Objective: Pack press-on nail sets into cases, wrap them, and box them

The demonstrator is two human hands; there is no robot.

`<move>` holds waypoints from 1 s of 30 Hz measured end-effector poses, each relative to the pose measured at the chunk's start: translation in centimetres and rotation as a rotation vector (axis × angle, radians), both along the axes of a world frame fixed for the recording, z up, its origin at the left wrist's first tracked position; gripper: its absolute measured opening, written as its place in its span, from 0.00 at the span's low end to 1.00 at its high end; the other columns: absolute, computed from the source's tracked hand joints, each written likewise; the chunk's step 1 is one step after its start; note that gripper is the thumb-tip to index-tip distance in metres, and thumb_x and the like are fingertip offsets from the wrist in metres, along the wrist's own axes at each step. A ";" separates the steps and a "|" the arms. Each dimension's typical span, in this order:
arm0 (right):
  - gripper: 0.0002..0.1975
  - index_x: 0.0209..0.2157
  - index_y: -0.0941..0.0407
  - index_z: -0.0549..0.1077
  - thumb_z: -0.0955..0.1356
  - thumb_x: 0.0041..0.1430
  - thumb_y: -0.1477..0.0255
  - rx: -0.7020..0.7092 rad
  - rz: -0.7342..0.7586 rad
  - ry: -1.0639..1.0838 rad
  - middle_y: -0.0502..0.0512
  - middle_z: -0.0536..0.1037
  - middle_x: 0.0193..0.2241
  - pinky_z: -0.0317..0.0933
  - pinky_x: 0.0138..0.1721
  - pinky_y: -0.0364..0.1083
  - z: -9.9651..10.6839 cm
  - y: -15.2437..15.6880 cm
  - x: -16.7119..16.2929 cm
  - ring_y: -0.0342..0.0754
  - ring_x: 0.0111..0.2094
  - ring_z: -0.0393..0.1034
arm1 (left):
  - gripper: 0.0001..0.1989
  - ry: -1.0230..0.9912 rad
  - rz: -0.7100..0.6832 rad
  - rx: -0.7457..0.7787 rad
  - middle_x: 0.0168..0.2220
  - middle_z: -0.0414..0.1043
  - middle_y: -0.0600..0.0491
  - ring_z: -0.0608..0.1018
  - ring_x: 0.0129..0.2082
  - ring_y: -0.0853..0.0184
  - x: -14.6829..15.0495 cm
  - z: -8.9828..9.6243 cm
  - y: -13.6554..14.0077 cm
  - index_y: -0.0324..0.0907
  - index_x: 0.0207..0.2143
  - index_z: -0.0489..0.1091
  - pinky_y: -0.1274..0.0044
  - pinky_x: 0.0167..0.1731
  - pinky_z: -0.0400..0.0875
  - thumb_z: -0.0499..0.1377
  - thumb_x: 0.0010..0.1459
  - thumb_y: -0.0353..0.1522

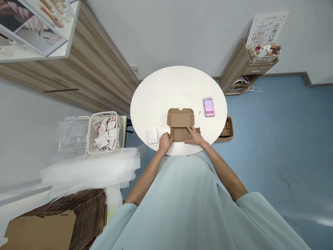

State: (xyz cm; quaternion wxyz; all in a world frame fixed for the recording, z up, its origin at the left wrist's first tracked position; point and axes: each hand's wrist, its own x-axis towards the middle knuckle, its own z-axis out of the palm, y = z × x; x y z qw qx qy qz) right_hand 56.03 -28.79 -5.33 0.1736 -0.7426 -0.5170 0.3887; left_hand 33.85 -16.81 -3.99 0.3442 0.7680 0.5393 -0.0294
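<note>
A brown cardboard mailer box (pixel 181 120) lies partly folded on the white oval table (pixel 156 90), with its notched lid panel laid back away from me. My left hand (pixel 165 142) is closed at the box's left end, fingers pinching the side wall. At the right end, my right hand (pixel 194 136) spans the tray part with thumb and fingers apart, gripping it; a side flap sticks out beyond the hand. Just left of my left hand sits a white, flat, square packet (pixel 152 136). Farther right on the table is a purple and pink pack (pixel 208 107), blurred in the picture.
Left of the table stand a white basket of printed cards (pixel 105 133), clear plastic packs (pixel 74 137), a pile of white sheets (pixel 91 170) and stacked flat cardboard (pixel 88 215). Under the table's right edge is an open carton (pixel 229 138) holding small brown boxes. A wooden cabinet (pixel 235 74) stands behind.
</note>
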 end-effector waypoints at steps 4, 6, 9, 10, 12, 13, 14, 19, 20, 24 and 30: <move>0.56 0.77 0.44 0.48 0.79 0.56 0.59 0.010 -0.009 -0.022 0.66 0.57 0.70 0.71 0.51 0.55 0.2 0.3 -0.2 0.58 0.51 0.75 | 0.04 0.073 -0.021 0.024 0.42 0.78 0.42 0.80 0.42 0.54 0.5 0.1 -0.3 0.41 0.41 0.70 0.67 0.41 0.73 0.58 0.64 0.29; 0.53 0.77 0.45 0.49 0.78 0.58 0.59 0.022 -0.029 -0.029 0.65 0.57 0.71 0.71 0.52 0.55 0.3 0.3 -0.5 0.60 0.54 0.74 | 0.04 0.101 -0.027 0.054 0.43 0.77 0.40 0.80 0.42 0.53 0.9 0.2 -0.5 0.40 0.42 0.70 0.67 0.41 0.72 0.58 0.64 0.28; 0.50 0.76 0.47 0.52 0.76 0.59 0.58 0.117 -0.095 -0.026 0.65 0.55 0.72 0.70 0.55 0.56 0.4 -0.8 -0.9 0.62 0.62 0.69 | 0.04 0.137 -0.022 0.063 0.44 0.76 0.40 0.79 0.42 0.53 1.3 0.4 -0.7 0.40 0.43 0.69 0.68 0.40 0.71 0.58 0.65 0.27; 0.46 0.75 0.48 0.53 0.75 0.61 0.58 0.172 -0.141 -0.026 0.64 0.57 0.72 0.70 0.55 0.55 0.4 -1.4 -1.0 0.61 0.62 0.68 | 0.05 0.148 -0.020 0.058 0.44 0.76 0.40 0.79 0.42 0.53 1.4 0.5 -0.8 0.40 0.43 0.69 0.68 0.40 0.71 0.57 0.65 0.27; 0.37 0.72 0.51 0.59 0.70 0.66 0.59 0.274 -0.294 -0.053 0.65 0.64 0.67 0.70 0.55 0.54 0.3 -2.9 -0.9 0.58 0.59 0.70 | 0.05 0.163 -0.019 0.056 0.44 0.76 0.40 0.79 0.43 0.53 1.5 0.5 -0.8 0.39 0.43 0.69 0.68 0.40 0.70 0.56 0.65 0.26; 0.32 0.70 0.53 0.62 0.68 0.68 0.60 0.307 -0.393 -0.083 0.66 0.68 0.64 0.70 0.53 0.54 0.2 -3.7 -0.7 0.57 0.57 0.71 | 0.05 0.168 -0.021 0.062 0.44 0.76 0.40 0.79 0.43 0.53 1.6 0.5 -0.8 0.39 0.44 0.69 0.68 0.41 0.70 0.56 0.66 0.26; 0.29 0.66 0.56 0.65 0.67 0.69 0.60 0.318 -0.486 -0.118 0.67 0.72 0.60 0.70 0.52 0.54 0.0 -4.4 -0.5 0.57 0.53 0.73 | 0.05 0.170 -0.024 0.071 0.44 0.76 0.40 0.79 0.44 0.53 1.6 0.5 -0.8 0.39 0.44 0.69 0.68 0.41 0.70 0.56 0.66 0.26; 0.14 0.42 0.56 0.74 0.65 0.66 0.60 0.170 -0.617 -0.106 0.63 0.82 0.41 0.69 0.48 0.52 -0.8 -6.2 0.4 0.56 0.42 0.76 | 0.06 0.166 -0.023 0.090 0.44 0.76 0.41 0.79 0.44 0.54 1.5 0.2 -0.8 0.39 0.44 0.69 0.69 0.42 0.69 0.56 0.66 0.25; 0.13 0.38 0.55 0.73 0.65 0.66 0.60 0.138 -0.621 -0.077 0.61 0.83 0.38 0.69 0.46 0.52 -0.9 -6.1 0.3 0.55 0.41 0.77 | 0.06 0.163 -0.020 0.084 0.44 0.76 0.41 0.79 0.43 0.54 1.5 0.1 -0.8 0.39 0.44 0.69 0.69 0.41 0.69 0.56 0.66 0.25; 0.10 0.35 0.53 0.69 0.64 0.66 0.62 0.101 -0.662 -0.014 0.57 0.83 0.34 0.67 0.42 0.48 -0.1 -5.2 -0.3 0.54 0.38 0.77 | 0.05 0.154 -0.002 0.068 0.43 0.75 0.42 0.79 0.41 0.54 1.4 -0.1 -0.8 0.40 0.43 0.69 0.69 0.39 0.69 0.56 0.66 0.26; 0.10 0.36 0.51 0.66 0.62 0.69 0.61 0.132 -0.560 -0.062 0.54 0.80 0.31 0.63 0.37 0.47 2.2 -4.5 -0.8 0.53 0.35 0.76 | 0.04 0.144 0.008 0.052 0.42 0.75 0.42 0.79 0.42 0.54 1.2 0.1 -0.7 0.40 0.42 0.68 0.69 0.38 0.68 0.56 0.66 0.26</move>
